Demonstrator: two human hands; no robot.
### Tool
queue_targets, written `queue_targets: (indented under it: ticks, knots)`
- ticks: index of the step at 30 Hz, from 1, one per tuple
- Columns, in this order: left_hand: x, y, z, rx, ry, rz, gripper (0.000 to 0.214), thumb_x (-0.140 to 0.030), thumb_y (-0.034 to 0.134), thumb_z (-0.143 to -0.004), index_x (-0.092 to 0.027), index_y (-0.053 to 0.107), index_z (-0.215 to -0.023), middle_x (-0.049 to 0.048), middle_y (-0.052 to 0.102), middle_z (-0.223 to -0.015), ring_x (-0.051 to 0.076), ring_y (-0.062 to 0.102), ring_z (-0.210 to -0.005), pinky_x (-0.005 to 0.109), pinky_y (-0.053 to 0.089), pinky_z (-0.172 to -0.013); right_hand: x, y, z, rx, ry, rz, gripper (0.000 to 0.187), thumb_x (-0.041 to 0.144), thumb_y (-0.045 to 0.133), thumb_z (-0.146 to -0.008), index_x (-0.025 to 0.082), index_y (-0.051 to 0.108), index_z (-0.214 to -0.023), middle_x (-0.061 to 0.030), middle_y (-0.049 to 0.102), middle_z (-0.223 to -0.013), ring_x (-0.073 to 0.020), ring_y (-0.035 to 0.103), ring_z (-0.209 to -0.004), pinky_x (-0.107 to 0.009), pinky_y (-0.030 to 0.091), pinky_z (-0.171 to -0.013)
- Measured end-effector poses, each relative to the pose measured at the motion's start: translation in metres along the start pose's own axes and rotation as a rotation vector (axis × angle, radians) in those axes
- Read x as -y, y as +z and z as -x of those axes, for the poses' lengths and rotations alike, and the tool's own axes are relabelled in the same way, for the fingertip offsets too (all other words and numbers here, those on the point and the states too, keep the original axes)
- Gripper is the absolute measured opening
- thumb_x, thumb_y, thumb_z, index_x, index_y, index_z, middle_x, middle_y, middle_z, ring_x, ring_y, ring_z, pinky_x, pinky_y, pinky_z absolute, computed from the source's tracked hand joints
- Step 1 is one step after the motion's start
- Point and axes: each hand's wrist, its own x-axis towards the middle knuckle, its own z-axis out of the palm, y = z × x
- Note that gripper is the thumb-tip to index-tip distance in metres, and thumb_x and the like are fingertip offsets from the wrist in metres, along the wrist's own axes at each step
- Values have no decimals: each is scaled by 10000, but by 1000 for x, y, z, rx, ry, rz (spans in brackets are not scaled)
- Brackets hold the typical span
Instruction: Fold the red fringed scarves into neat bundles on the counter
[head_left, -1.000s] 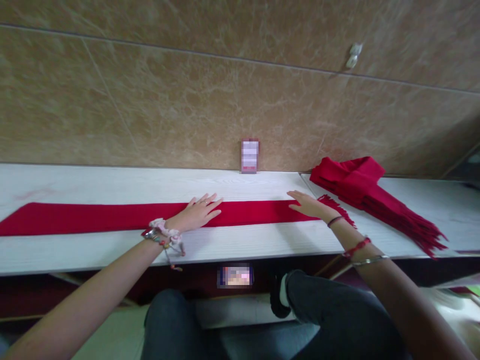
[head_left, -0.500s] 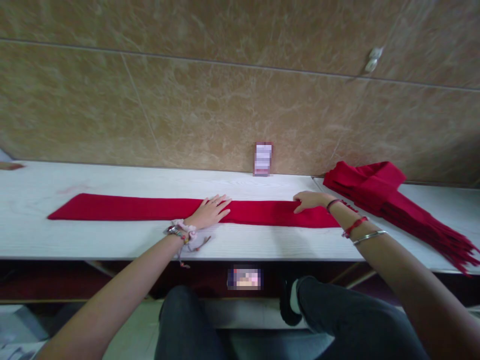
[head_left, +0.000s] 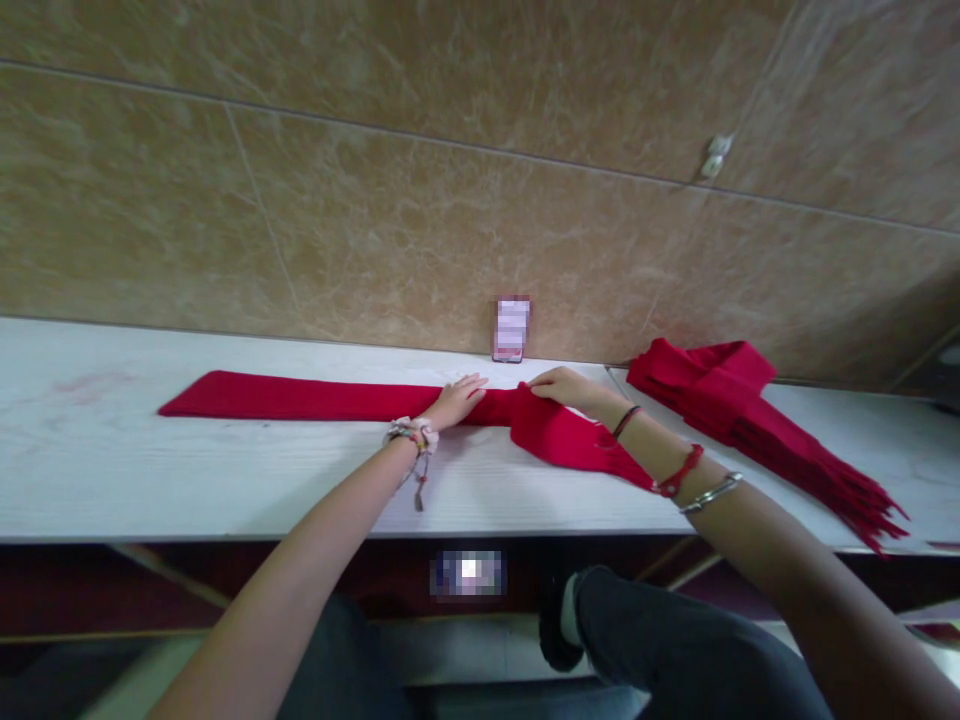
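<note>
A long red scarf [head_left: 322, 399], folded into a narrow strip, lies across the white table. My left hand [head_left: 454, 402] rests flat on its middle, fingers stretched out. Just to the right, my right hand [head_left: 574, 390] pinches the scarf's upper edge. From that pinch the right-hand part is lifted and bent over on itself, and it slants down toward the table's front edge, partly behind my right wrist. Its far right end is hidden by my forearm.
A second red scarf with a fringed end [head_left: 742, 405] lies loosely folded at the right. A blurred upright phone-like object [head_left: 512, 329] leans on the brown marbled wall [head_left: 390, 230] behind the white table [head_left: 247, 480]. Another blurred object [head_left: 469, 574] shows below the table edge.
My right hand has moved left with the scarf's edge, lifting and bending the right-hand part. My left hand stays flat on the scarf. The whole view has shifted slightly.
</note>
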Motion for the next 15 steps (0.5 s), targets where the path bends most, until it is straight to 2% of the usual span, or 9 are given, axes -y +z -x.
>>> queue_targets:
  ticks: [3, 5, 7, 9, 12, 15]
  knots:
    - [-3, -19, 7, -96, -57, 89, 493, -280, 142, -919, -117, 525, -1183, 94, 546, -1252, 141, 488, -1158, 276, 359, -983, 19, 17, -13, 120, -150, -117, 332, 105, 491, -776, 189, 682, -1034, -30, 708, -980, -159, 639, -881, -269, 491, -787]
    - [-6, -31, 17, -120, -88, 128, 509, -315, 135, -914, -121, 576, -1078, 82, 624, -1116, 150, 570, -1027, 253, 421, -898, 20, 18, -20, 127, -205, 18, 347, 84, 504, -763, 181, 674, -1049, -42, 694, -1031, -169, 632, -930, -277, 478, -830]
    - [-14, -37, 28, -114, -98, 154, 476, -377, 196, -905, -145, 606, -975, 60, 663, -1004, 161, 606, -926, 246, 453, -825, 12, 15, -26, 63, -212, 182, 382, 52, 505, -743, 153, 660, -1078, -72, 666, -1099, -193, 606, -1004, -295, 446, -893]
    - [-28, -36, 36, -84, -111, 193, 436, -442, 278, -886, -154, 599, -947, 64, 671, -969, 179, 612, -905, 255, 461, -792, -4, 13, -31, 22, -215, 281, 455, 43, 531, -719, 136, 611, -1156, -105, 597, -1211, -217, 543, -1115, -322, 395, -964]
    - [-55, -23, 39, -21, -195, 246, 463, -517, 437, -823, -136, 529, -1072, 123, 646, -1043, 226, 603, -959, 286, 464, -771, -28, 17, -38, 85, -268, 356, 545, 102, 592, -704, 184, 541, -1239, -100, 477, -1345, -231, 437, -1230, -371, 345, -1012]
    - [-74, -10, 35, 38, -244, 201, 539, -420, 580, -754, -113, 449, -1177, 169, 612, -1111, 251, 592, -1001, 291, 463, -760, -40, 22, -47, 153, -305, 365, 475, 159, 601, -724, 192, 569, -1197, -95, 516, -1310, -225, 480, -1186, -370, 383, -966]
